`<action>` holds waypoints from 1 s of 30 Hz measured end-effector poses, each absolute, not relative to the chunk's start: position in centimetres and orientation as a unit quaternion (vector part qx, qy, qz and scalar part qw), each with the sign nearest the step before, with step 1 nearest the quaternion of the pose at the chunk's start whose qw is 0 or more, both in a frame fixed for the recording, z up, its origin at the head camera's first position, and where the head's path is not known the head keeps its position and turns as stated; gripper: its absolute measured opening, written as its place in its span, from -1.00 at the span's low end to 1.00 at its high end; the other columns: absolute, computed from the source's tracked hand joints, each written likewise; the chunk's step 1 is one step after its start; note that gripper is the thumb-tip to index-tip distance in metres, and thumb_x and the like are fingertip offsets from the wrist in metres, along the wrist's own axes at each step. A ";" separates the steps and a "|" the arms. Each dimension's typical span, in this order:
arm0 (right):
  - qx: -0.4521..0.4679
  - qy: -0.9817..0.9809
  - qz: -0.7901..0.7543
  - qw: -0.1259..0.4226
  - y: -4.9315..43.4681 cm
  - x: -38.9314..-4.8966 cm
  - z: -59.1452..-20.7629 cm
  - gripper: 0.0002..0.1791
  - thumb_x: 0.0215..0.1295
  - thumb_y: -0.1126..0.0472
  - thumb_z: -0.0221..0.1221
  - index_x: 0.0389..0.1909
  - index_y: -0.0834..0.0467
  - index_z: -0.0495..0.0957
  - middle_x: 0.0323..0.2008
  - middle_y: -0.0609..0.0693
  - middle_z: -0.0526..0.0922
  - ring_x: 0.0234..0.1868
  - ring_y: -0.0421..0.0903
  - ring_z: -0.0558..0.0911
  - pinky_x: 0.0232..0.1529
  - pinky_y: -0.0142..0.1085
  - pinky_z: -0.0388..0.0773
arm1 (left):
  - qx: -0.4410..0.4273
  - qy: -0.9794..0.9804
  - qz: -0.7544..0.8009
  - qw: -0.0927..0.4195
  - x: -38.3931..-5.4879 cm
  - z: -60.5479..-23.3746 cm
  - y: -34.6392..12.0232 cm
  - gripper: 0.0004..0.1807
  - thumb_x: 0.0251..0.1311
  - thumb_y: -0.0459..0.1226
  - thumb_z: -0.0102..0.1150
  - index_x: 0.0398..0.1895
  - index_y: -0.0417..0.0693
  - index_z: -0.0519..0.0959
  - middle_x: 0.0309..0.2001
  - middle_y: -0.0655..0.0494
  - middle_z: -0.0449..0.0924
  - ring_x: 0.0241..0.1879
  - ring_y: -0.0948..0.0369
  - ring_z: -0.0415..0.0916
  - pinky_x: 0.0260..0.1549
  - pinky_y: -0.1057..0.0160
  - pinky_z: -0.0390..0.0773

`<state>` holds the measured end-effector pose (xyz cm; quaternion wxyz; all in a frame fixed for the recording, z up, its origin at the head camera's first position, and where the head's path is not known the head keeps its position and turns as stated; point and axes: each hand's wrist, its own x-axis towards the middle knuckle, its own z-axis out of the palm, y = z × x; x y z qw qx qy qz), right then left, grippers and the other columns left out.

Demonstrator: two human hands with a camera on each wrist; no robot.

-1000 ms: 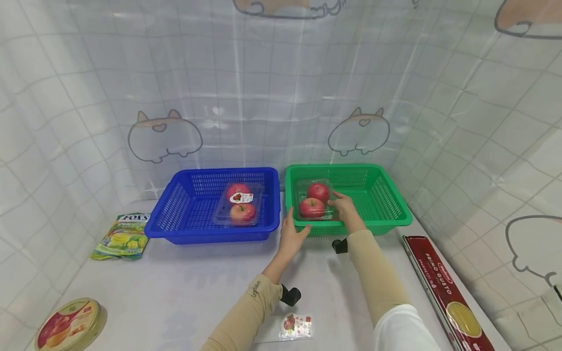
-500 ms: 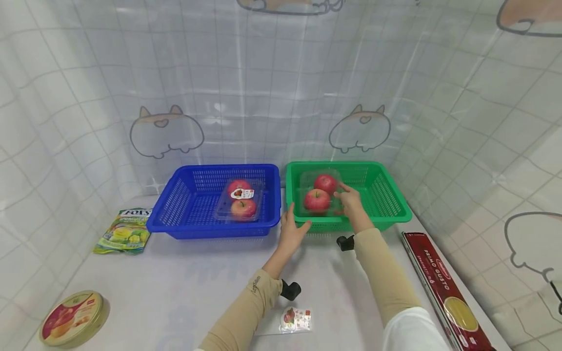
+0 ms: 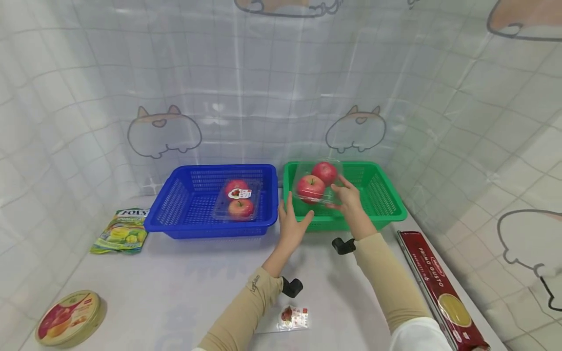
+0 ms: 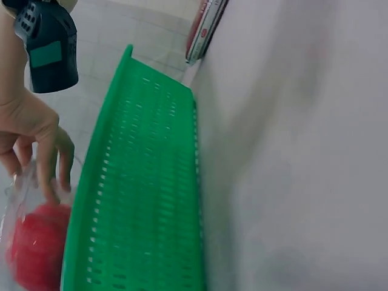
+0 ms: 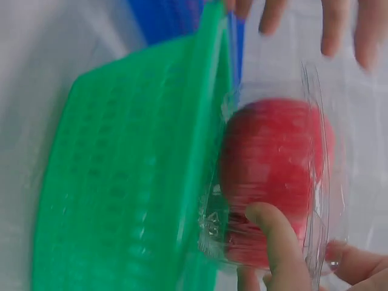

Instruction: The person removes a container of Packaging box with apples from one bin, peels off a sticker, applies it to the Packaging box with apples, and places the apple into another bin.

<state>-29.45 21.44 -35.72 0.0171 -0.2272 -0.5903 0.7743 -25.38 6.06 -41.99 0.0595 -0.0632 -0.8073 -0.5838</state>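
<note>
My right hand [image 3: 351, 199] grips the right edge of a clear plastic clamshell of two red apples [image 3: 311, 188]. The pack hangs tilted at rim height, over the left part of the green basket [image 3: 333, 224]. Up close in the right wrist view, the thumb [image 5: 276, 236] presses the near side of the plastic. My left hand [image 3: 291, 229] hovers at the basket's front left corner, fingers spread and nothing held. Whether its fingers touch the rim or the pack cannot be told. In the left wrist view the pack is partly hidden behind the basket wall [image 4: 139, 182].
Left of it stands a blue basket [image 3: 210, 231] with another apple clamshell [image 3: 240, 208]. A FOX'S sweets bag [image 3: 120, 231] and a round tin [image 3: 70, 319] lie at left. A spaghetti pack [image 3: 439, 287] lies at right, a flat label card [image 3: 291, 318] in front.
My right hand has raised the apple clamshell from the green basket's floor to rim height and tilted it. My left hand's fingers have spread and shifted slightly up from the front corner.
</note>
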 end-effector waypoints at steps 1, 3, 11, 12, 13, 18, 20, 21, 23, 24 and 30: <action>-0.226 -0.583 0.780 0.019 21.0 -29.2 -35.5 -0.36 0.32 0.31 0.04 0.37 -0.12 0.16 0.41 0.01 0.04 0.39 0.06 0.03 0.01 0.06 0.45 | -0.064 -0.803 -0.589 0.067 -25.4 -41.8 6.1 -0.09 0.17 0.02 0.12 0.46 0.08 -0.16 0.41 -0.25 -0.29 0.38 -0.21 -0.26 0.15 -0.29 0.11; -0.224 -0.575 0.786 0.021 20.1 -28.7 -35.0 -0.37 0.32 0.30 0.05 0.37 -0.13 0.17 0.41 0.00 0.04 0.39 0.04 0.05 -0.04 0.02 0.50 | -0.064 -0.793 -0.601 0.083 -25.6 -41.4 6.2 -0.08 0.18 0.02 0.11 0.47 0.08 -0.18 0.42 -0.23 -0.27 0.39 -0.18 -0.26 0.17 -0.28 0.09; -0.219 -0.518 0.826 0.031 16.8 -26.8 -34.4 -0.37 0.32 0.31 0.05 0.37 -0.13 0.17 0.42 -0.04 0.03 0.33 -0.02 0.12 -0.48 -0.24 0.61 | -0.050 -0.743 -0.659 0.105 -26.1 -40.5 6.3 -0.03 0.20 -0.04 0.11 0.46 0.10 -0.34 0.45 -0.10 -0.40 0.42 -0.05 -0.41 0.25 -0.24 -0.08; -0.220 -0.511 0.830 0.036 16.4 -26.5 -34.5 -0.37 0.32 0.31 0.05 0.37 -0.13 0.18 0.42 -0.04 0.03 0.31 -0.03 0.15 -0.49 -0.25 0.60 | -0.049 -0.734 -0.669 0.108 -26.1 -40.5 6.3 -0.02 0.20 -0.04 0.11 0.45 0.10 -0.35 0.45 -0.08 -0.41 0.42 -0.05 -0.44 0.25 -0.25 -0.09; -0.221 -0.506 0.832 0.044 16.1 -26.3 -34.5 -0.37 0.31 0.32 0.05 0.36 -0.13 0.18 0.41 -0.05 0.05 0.29 -0.05 0.17 -0.49 -0.26 0.60 | -0.047 -0.725 -0.679 0.107 -26.1 -40.5 6.3 -0.01 0.20 -0.04 0.11 0.45 0.09 -0.37 0.45 -0.06 -0.43 0.42 -0.05 -0.48 0.24 -0.27 -0.09; -0.232 -0.496 0.833 0.083 14.4 -25.2 -34.9 -0.38 0.30 0.32 0.06 0.34 -0.13 0.22 0.24 -0.02 0.20 0.09 -0.12 0.25 -0.50 -0.32 0.57 | -0.034 -0.706 -0.696 0.126 -25.9 -40.7 6.1 0.01 0.17 -0.05 0.13 0.44 0.14 -0.39 0.45 -0.04 -0.47 0.40 -0.09 -0.57 0.20 -0.33 -0.12; -0.233 -0.492 0.833 0.094 13.9 -24.8 -35.0 -0.39 0.30 0.32 0.06 0.34 -0.14 0.23 0.09 -0.05 0.23 -0.02 -0.16 0.24 -0.53 -0.37 0.53 | -0.034 -0.702 -0.698 0.138 -25.8 -40.7 6.1 0.01 0.17 -0.07 0.14 0.44 0.14 -0.38 0.45 -0.03 -0.45 0.41 -0.06 -0.54 0.23 -0.30 -0.12; -0.233 -0.491 0.833 0.099 13.6 -24.6 -35.1 -0.39 0.30 0.32 0.07 0.33 -0.14 0.23 0.01 -0.07 0.24 -0.07 -0.18 0.24 -0.55 -0.40 0.49 | -0.035 -0.697 -0.701 0.145 -25.8 -40.6 6.1 0.00 0.17 -0.09 0.15 0.44 0.13 -0.37 0.45 -0.04 -0.44 0.41 -0.05 -0.51 0.24 -0.27 -0.11; -0.230 -0.488 0.836 0.105 13.3 -24.3 -35.1 -0.39 0.30 0.31 0.07 0.33 -0.14 0.23 -0.13 -0.10 0.21 -0.18 -0.21 0.22 -0.60 -0.44 0.44 | -0.037 -0.690 -0.706 0.154 -25.7 -40.6 6.0 0.00 0.16 -0.12 0.15 0.45 0.11 -0.35 0.45 -0.03 -0.42 0.42 -0.01 -0.43 0.27 -0.21 -0.08; -0.227 -0.488 0.836 0.107 13.1 -24.1 -35.2 -0.39 0.30 0.31 0.07 0.34 -0.14 0.22 -0.19 -0.11 0.18 -0.22 -0.22 0.21 -0.61 -0.45 0.44 | -0.037 -0.686 -0.710 0.157 -25.7 -40.5 5.9 -0.01 0.16 -0.13 0.16 0.45 0.11 -0.33 0.45 -0.02 -0.40 0.42 0.01 -0.40 0.28 -0.17 -0.07; -0.191 -0.513 0.830 0.107 12.7 -23.5 -35.6 -0.34 0.32 0.27 0.06 0.39 -0.10 0.10 -0.05 -0.04 0.17 0.00 -0.14 0.28 -0.36 -0.22 0.62 | -0.019 -0.670 -0.722 0.171 -25.4 -39.9 5.3 -0.05 0.11 -0.21 0.19 0.45 0.15 -0.20 0.41 -0.01 -0.22 0.38 0.08 -0.21 0.28 -0.07 0.04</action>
